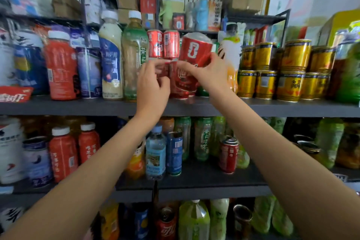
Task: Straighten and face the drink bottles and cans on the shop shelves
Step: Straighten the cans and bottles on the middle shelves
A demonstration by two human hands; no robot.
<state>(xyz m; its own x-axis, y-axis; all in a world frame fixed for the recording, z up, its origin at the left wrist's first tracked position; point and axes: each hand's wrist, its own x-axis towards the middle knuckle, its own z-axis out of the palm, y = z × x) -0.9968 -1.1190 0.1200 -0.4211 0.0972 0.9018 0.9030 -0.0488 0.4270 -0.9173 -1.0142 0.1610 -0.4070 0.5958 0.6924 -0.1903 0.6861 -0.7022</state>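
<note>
My right hand [209, 73] grips a red can [194, 50] with white lettering, tilted and lifted above another red can [182, 84] standing on the upper shelf [78, 106]. My left hand [153, 85] reaches to the stacked red cans just left of it, fingers curled around a lower can that it mostly hides. Two small red cans [163, 44] stand on top of that stack. A green tea bottle [134, 54] and a milky white bottle [111, 56] stand to the left.
Gold cans [280, 70] are stacked two high to the right. Red bottles [61, 64] and blue cartons fill the left. The shelf below holds a water bottle [155, 154], a blue can [174, 154], a red can [228, 155] and green bottles. Boxes sit on top.
</note>
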